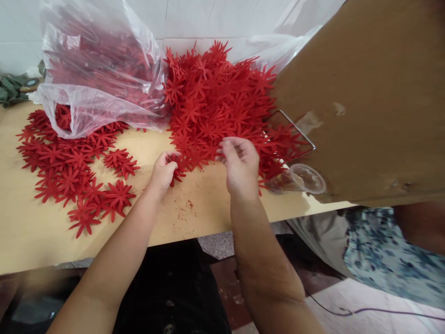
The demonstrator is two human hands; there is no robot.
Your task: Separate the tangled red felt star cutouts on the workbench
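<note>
Red felt flower cut-outs with narrow pointed petals lie in a big loose heap (215, 102) at the back of the pale wooden tabletop (194, 208), spilling toward its front edge. The left hand (162, 172) pinches one red felt flower (177, 170) at the heap's near edge, fingers closed on it; the piece is star-shaped with no clear long axis, its petals fanning out to the right of the fingers. The right hand (240, 163) hovers just beside it with fingers curled down onto the heap; whether it grips anything I cannot tell. A clear crumpled plastic bag (100, 74), mouth facing right, holds more red flowers. Flat flowers are spread singly at the left (73, 171). A small clear plastic cup (306, 178) lies on its side under a tilted brown cardboard sheet (365, 93).
</note>
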